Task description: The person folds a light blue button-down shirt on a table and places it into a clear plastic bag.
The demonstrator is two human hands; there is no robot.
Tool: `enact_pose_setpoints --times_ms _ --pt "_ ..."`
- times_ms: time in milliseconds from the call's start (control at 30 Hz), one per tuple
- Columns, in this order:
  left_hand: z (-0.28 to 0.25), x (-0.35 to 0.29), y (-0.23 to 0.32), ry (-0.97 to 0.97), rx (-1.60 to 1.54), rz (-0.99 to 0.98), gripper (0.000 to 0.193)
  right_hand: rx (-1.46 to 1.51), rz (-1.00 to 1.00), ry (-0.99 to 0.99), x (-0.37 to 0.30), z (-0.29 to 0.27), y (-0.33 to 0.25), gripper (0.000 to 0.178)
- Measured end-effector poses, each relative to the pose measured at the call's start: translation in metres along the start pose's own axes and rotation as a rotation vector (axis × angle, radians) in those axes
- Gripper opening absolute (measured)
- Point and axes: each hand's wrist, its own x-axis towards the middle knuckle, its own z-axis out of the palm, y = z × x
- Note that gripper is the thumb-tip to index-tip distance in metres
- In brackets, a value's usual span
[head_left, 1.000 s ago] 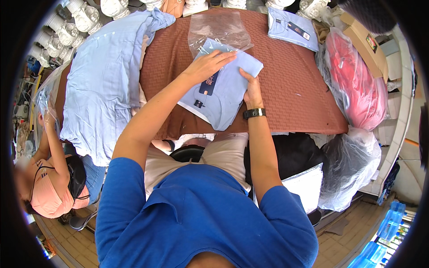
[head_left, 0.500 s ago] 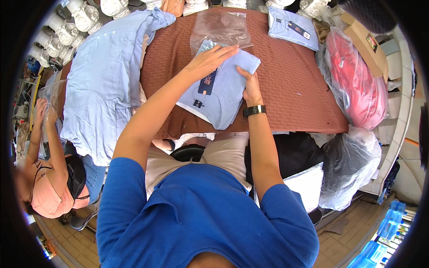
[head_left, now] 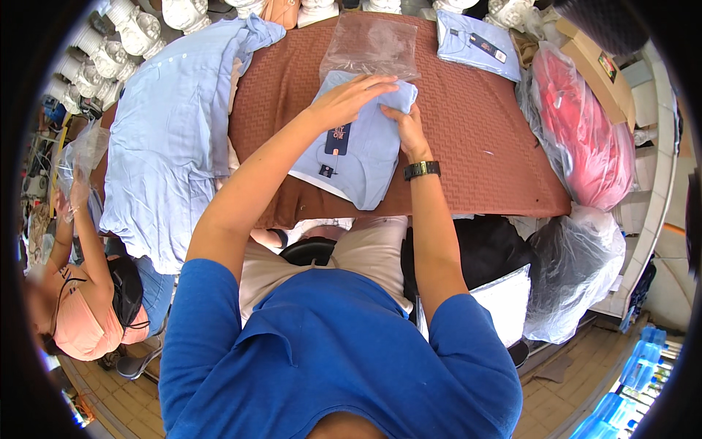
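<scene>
The person's left hand lies across the folded blue shirt with fingers stretched out flat, while the right hand grasps the shirt's right side between thumb and fingers. The shirt, with its dark tag, sits by the near edge of the desk. Beyond it, toward the far edge, lies a clear bag; another folded shirt rests near the far right corner, and blue clothes cover the left end.
</scene>
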Motion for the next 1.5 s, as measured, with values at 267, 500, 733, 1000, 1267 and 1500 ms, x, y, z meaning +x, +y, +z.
enact_pose_setpoints --times_ms 267,500,733,1000,1267,1500 --pt "0.006 -0.005 0.004 -0.012 0.087 0.015 0.098 -0.167 0.03 -0.023 0.007 0.001 -0.007 0.052" --pt "0.01 0.001 0.01 -0.006 0.126 0.036 0.089 -0.164 -0.026 0.044 0.019 -0.022 0.013 0.048" --pt "0.024 0.012 0.006 0.138 0.041 0.028 0.062 -0.261 -0.123 0.084 0.011 -0.005 -0.001 0.049" --pt "0.025 0.025 0.017 0.129 0.074 0.032 0.068 -0.168 -0.061 0.102 0.015 -0.01 0.012 0.057" --pt "0.027 0.02 0.015 0.097 0.149 0.092 0.079 -0.247 -0.064 0.089 0.022 -0.012 0.022 0.048" --pt "0.033 0.017 0.013 0.075 0.139 0.106 0.081 -0.334 -0.11 0.277 0.013 0.003 0.014 0.022"
